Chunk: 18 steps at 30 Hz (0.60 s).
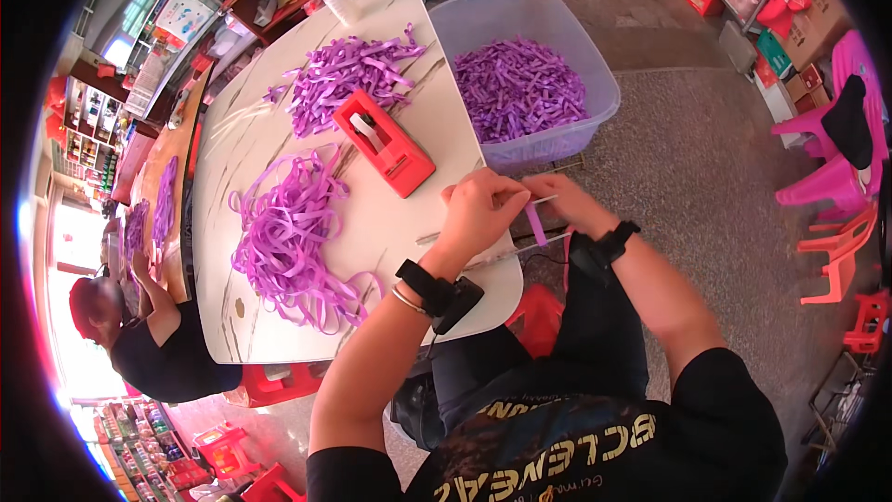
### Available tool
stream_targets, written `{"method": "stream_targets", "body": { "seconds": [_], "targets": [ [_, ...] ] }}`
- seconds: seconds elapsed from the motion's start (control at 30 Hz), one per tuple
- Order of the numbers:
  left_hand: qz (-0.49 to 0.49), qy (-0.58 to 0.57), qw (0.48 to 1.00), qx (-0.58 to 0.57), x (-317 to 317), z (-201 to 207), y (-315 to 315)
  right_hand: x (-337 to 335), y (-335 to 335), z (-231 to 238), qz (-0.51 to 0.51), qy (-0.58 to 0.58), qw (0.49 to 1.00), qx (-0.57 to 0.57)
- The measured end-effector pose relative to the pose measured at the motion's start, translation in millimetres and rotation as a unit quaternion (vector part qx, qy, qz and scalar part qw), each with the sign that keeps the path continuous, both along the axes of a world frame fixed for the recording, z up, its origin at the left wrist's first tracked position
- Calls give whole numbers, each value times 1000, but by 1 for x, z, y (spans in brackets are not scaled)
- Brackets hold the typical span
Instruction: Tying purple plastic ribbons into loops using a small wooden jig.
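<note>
Beyond the table's right edge, my two hands meet at their fingertips. My left hand (483,212) is closed in a pinch on a short purple ribbon (536,225), whose end hangs down between the hands. My right hand (578,206) is closed too, its fingers curled at the same ribbon. A thin pale strip or stick crosses just by its fingers; its kind is unclear. A red tape dispenser (395,151) stands on the table near my left hand. Left of it lies a loose tangle of long purple ribbon (293,232), and behind it a heap of short ribbon pieces (348,79).
A clear plastic tub (548,141) full of purple ribbon pieces stands against the right side of the marble-patterned table (427,28). A white roll (342,5) sits at the table's far end. At left, a person (158,344) handles purple ribbons. Pink chairs (836,139) stand at right.
</note>
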<state>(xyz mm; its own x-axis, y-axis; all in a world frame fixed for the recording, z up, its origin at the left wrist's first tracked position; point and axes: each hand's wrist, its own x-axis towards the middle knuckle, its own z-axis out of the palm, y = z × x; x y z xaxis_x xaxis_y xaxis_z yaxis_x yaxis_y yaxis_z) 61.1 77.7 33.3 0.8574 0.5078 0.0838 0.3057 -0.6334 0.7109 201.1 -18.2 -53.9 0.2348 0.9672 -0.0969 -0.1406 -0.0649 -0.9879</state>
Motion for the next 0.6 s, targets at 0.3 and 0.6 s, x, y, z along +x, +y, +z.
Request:
{"method": "stream_targets", "body": {
  "seconds": [0.3,0.6],
  "targets": [
    [-20,76,995,53,-1,4,0,-70,-61,6,-168,131,974,-75],
    [-26,91,994,57,1,4,0,-86,-75,12,-216,179,960,18]
  ]
}}
